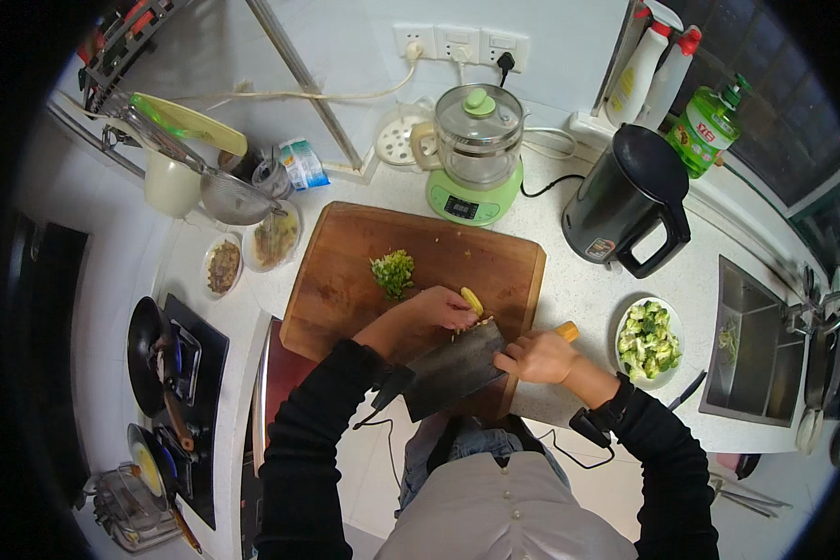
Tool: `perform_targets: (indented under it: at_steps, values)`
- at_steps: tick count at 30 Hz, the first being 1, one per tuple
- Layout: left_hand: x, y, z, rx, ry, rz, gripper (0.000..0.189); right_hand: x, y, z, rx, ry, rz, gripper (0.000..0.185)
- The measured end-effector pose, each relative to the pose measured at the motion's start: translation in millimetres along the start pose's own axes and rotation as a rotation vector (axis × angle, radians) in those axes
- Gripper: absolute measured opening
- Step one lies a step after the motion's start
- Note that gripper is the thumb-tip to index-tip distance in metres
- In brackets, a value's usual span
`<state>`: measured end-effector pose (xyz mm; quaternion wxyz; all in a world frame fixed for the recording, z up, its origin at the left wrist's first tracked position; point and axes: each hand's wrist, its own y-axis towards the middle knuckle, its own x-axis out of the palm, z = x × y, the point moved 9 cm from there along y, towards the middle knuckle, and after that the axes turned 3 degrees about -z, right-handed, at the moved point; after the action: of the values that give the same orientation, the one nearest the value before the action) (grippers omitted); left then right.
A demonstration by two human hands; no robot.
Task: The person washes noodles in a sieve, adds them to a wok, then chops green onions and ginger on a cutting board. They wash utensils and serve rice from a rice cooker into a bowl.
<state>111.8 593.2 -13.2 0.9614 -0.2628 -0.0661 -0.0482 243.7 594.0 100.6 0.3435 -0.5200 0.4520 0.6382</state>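
Observation:
My right hand (540, 355) is closed on a Chinese cleaver (455, 364) where its wooden handle meets the broad dark blade, which lies tilted over the near right part of a wooden cutting board (343, 245). The fingers of my left hand (448, 308) touch small pale pieces at the blade's upper edge; whether they grip one cannot be told. Just beyond those fingertips lies a yellow piece of food (472, 301), perhaps ginger. A small heap of chopped green onion (393, 273) rests on the board, up and left of my left hand.
Right of the board stand a plate of broccoli (649, 341), a black electric kettle (626, 203), a knife (687, 390) and a sink (752, 350). A glass electric pot (477, 154) stands behind. At left are two food bowls (271, 236) and a stove with two pans (147, 357).

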Motion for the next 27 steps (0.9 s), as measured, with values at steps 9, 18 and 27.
perform_targets:
  at_steps: [9, 18, 27]
  values:
    - [-2, 26, -2, 0.016, 0.128, -0.055, 0.019, -1, -1, -6, 0.018, 0.068, 0.012, 0.016]
    - [5, -7, 40, 0.572, 1.119, -0.032, 0.063, -15, -107, 37, 0.842, 0.460, 0.132, 0.031]
    - [11, -11, 33, 0.592, 1.172, 0.099, 0.058, 42, -117, 30, 1.511, 1.144, 0.346, 0.026]
